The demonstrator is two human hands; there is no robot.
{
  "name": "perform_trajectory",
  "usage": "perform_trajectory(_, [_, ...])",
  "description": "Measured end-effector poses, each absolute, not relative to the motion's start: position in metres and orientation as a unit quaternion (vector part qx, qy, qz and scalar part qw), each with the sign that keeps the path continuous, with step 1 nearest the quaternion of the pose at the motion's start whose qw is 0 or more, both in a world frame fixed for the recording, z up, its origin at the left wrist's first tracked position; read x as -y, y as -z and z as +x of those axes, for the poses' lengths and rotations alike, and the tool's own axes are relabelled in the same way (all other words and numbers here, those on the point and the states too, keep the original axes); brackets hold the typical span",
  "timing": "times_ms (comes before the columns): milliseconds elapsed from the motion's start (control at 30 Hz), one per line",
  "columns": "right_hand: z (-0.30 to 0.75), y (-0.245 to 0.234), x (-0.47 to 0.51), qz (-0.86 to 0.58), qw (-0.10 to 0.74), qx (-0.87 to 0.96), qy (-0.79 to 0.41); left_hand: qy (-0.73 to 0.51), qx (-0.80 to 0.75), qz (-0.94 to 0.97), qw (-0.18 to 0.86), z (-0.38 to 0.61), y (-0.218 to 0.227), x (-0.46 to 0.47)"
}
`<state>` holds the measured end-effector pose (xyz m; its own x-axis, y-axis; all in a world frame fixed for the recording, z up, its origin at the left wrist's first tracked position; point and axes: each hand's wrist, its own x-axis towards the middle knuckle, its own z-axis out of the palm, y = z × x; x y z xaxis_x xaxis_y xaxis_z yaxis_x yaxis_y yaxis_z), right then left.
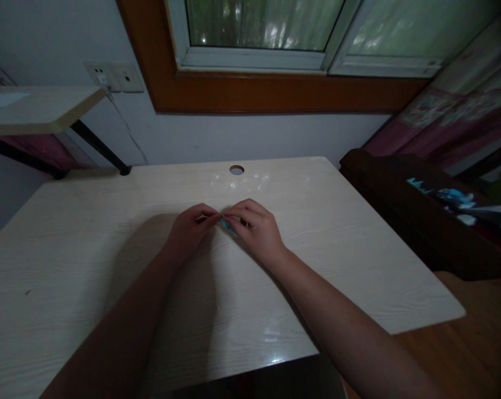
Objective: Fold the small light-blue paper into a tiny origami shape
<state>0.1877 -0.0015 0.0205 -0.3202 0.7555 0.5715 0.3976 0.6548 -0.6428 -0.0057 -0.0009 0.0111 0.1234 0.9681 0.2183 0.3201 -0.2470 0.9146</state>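
Over the middle of the pale wood-grain table, my two hands meet at the fingertips. Pinched between them is a small blue-green piece, mostly covered by the fingers; its kind is too small and dim to make out. My left hand is closed, thumb and forefinger pressed together at the piece's upper left end. My right hand is closed too, its thumb and fingertips on the same piece, which slants down to the right below them.
A round cable hole lies near the table's back edge. At the left, a raised shelf stands on black legs. Wall sockets with a thin cord sit behind it. Dark brown furniture with blue items borders the right side.
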Motion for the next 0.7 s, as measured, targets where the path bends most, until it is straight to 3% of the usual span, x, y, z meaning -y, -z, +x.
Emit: perform_trajectory(700, [0.1870,-0.0190,-0.0031,-0.372,0.468,0.764,-0.242,-0.445,-0.482,0.685,0.316,-0.0079,-0.0056,-0.0012])
